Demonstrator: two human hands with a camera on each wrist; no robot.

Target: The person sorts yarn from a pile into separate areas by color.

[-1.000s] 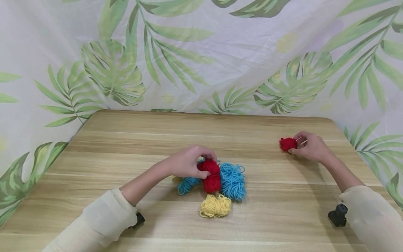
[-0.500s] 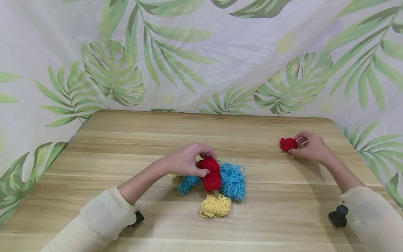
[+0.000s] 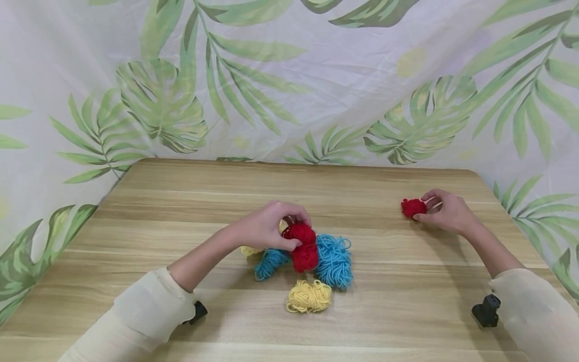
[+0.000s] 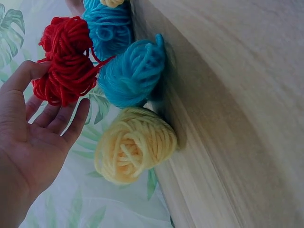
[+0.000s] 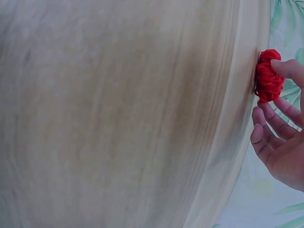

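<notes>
Leafy cloth (image 3: 271,85) backed the table (image 3: 398,311); the left hand (image 3: 270,229) pinched a red skein (image 3: 304,251) beside blue yarn (image 3: 334,261) and yellow yarn (image 3: 309,297), the right hand (image 3: 445,212) a red bundle (image 3: 412,207), far right.

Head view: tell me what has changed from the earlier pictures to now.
The left hand and the red skein it grips have moved slightly up the picture, uncovering more of the rear yellow skein. Nothing was newly gripped or let go. The right hand still holds the other red skein; the front yellow skein, big blue skein and small blue skein stayed put.
</notes>
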